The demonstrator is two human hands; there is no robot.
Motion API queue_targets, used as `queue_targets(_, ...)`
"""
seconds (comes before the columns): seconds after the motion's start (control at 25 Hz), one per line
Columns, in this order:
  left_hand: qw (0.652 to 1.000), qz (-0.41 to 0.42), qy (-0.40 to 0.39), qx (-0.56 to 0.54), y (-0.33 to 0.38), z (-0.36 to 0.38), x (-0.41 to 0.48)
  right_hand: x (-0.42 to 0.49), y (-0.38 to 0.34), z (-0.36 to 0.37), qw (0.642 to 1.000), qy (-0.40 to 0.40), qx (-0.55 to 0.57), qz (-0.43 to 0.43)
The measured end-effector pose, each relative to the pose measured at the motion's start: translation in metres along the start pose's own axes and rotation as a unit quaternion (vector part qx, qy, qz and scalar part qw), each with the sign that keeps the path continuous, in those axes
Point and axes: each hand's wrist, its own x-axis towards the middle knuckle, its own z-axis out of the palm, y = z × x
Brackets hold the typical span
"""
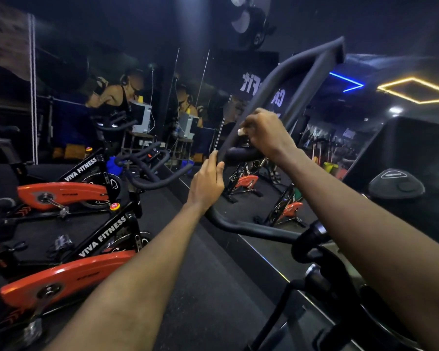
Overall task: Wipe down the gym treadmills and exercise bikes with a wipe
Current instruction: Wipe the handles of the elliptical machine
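The black foam-padded handlebar (297,72) of an exercise bike rises in front of me at the centre. My left hand (207,183) grips its lower left bar, fingers curled round the padding. Higher up, my right hand (264,133) presses a small white wipe (241,131) against the handlebar's middle section; only a corner of the wipe shows under the fingers. The bike's stem and adjustment knob (312,239) sit low right, between my forearms.
Two black-and-orange exercise bikes (69,193) (69,277) marked VIVA FITNESS stand in a row on my left. A wall mirror (238,102) ahead reflects more bikes. A dark treadmill console (395,186) stands at the right. Black floor runs between the bikes and the mirror.
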Motion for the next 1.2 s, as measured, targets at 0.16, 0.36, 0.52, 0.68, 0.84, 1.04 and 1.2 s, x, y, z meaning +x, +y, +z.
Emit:
queue_targets(0.16,0.998,0.021,0.037,0.038,-0.002,0.004,0.003,0.011,-0.006,0.013,0.998,0.057,0.018,0.03)
queue_targets(0.36,0.998,0.026,0.041,0.038,-0.002,0.002,0.0,0.011,-0.015,0.023,0.996,-0.011,-0.048,-0.078)
queue_targets(0.52,0.997,0.035,0.043,0.045,-0.003,0.003,0.001,0.025,-0.004,0.017,0.998,0.048,-0.042,-0.005)
queue_targets(0.68,0.997,0.031,0.047,0.046,-0.002,0.003,0.0,0.014,-0.014,0.026,0.993,-0.026,-0.074,-0.088)
queue_targets(0.84,0.997,0.032,0.045,0.048,-0.001,0.003,0.0,0.031,0.003,0.01,0.996,0.003,-0.072,-0.05)
queue_targets(1.04,0.997,0.03,0.051,0.054,-0.003,0.003,0.001,0.02,-0.009,0.018,0.997,0.0,-0.066,-0.039)
queue_targets(1.2,0.997,0.036,0.051,0.053,-0.003,0.003,-0.001,0.015,-0.006,0.007,0.998,-0.031,-0.04,-0.036)
